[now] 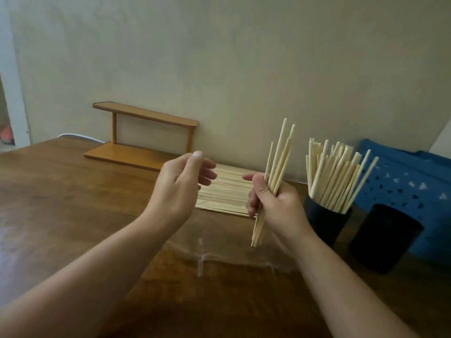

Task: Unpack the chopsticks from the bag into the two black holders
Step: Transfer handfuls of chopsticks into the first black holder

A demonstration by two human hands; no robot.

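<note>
My right hand (273, 203) grips a bunch of pale wooden chopsticks (280, 157), held nearly upright above the table. My left hand (181, 181) hovers to their left with relaxed fingers and holds nothing. Behind both hands a flat pack of chopsticks (227, 191) lies on the table. To the right stands a black holder (325, 220) filled with several chopsticks (334, 174). A second black holder (384, 237) sits nearer and further right, with no chopsticks showing in it. A crumpled clear plastic bag (219, 254) lies on the table below my hands.
A small two-tier wooden shelf (146, 140) stands against the wall at the back of the brown table (73, 203). A blue patterned cloth (410, 181) lies behind the holders at the right. The wall runs close behind everything.
</note>
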